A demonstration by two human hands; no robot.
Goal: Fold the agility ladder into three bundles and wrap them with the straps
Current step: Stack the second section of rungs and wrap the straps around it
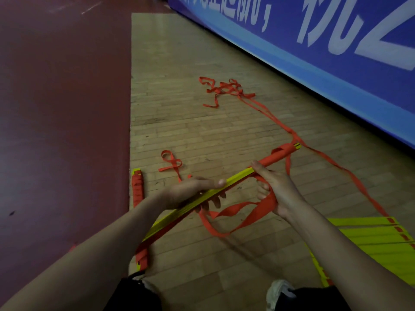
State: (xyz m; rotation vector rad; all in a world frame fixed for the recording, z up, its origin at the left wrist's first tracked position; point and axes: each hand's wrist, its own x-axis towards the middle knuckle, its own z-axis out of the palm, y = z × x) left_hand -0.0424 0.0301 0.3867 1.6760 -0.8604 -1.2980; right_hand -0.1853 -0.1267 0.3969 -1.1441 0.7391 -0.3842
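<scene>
A bundle of stacked yellow rungs slants from lower left to upper right above the floor. My left hand grips its middle, thumb on top and fingers curled beneath. My right hand holds the bundle further right, with the orange strap looped round its fingers and hanging in a loop below. Strap windings cover the bundle's far end and its near end. A wrapped bundle lies on the floor at the left. Flat yellow rungs lie at the right under my forearm.
Loose orange strap lies tangled further out on the wooden floor and trails back along the blue banner wall. A dark red floor area borders the left. My knees and a white shoe are at the bottom.
</scene>
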